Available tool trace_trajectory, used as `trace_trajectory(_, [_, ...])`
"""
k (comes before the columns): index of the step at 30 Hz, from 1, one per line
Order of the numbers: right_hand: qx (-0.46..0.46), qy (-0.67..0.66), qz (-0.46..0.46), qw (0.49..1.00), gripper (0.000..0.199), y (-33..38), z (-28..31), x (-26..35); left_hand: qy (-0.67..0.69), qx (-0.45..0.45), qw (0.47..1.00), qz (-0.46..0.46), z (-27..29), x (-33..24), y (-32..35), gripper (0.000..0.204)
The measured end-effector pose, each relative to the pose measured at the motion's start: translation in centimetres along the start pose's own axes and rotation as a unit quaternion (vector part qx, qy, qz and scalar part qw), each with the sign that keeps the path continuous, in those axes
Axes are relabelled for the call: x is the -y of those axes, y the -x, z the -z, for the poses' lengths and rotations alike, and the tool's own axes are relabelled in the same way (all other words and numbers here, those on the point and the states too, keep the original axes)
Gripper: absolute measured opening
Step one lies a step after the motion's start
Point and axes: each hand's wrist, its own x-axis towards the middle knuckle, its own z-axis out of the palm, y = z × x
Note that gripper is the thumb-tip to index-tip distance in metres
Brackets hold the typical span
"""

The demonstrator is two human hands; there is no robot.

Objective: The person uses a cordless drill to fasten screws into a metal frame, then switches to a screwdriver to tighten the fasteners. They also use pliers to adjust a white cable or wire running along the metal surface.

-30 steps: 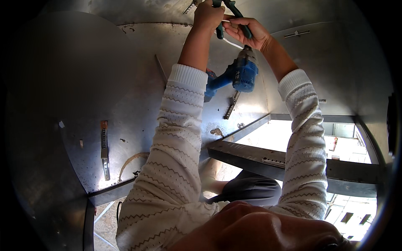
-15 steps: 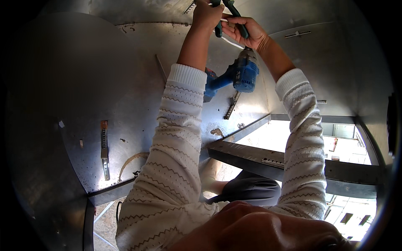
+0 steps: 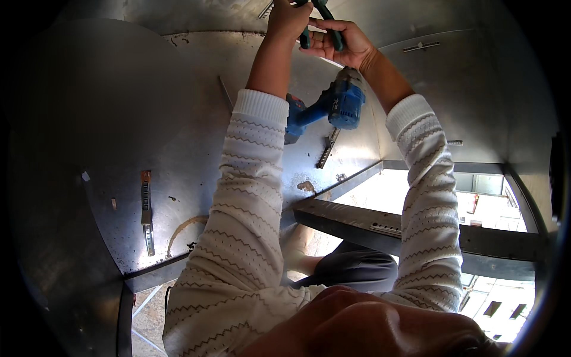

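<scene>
Dark-green, two-handled, plier-like tool (image 3: 336,38): judged stiff, fairly weighty; best gripped low. Right hand (image 3: 352,44) curls thumb and fingers around it; left hand (image 3: 288,22): finger closure indeterminable.

White sleeves (image 3: 248,178) carry brown zigzag bands (image 3: 244,212) and ribbed cuffs (image 3: 262,107), and the trousers (image 3: 352,269) are dark grey.

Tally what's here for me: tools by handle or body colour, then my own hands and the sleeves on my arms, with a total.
Green-handled tool: 1
Blue power tool: 1
Bare hands, left hand and right hand: 2
White patterned sleeves, left sleeve and right sleeve: 2
Total: 6
</scene>
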Motion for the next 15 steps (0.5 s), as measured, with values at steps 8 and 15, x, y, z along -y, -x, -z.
trace_trajectory(8, [0.141,-0.180,-0.036,0.973,0.039,0.7,-2.1,-0.4,0.037,0.004,0.990,0.136,0.5,-2.1,0.6,0.037])
trace_trajectory(15, [0.132,-0.108,-0.040,0.984,0.042,-0.5,-0.5,-0.6,0.009,0.015,0.994,0.105,0.4,-1.9,0.6,0.037])
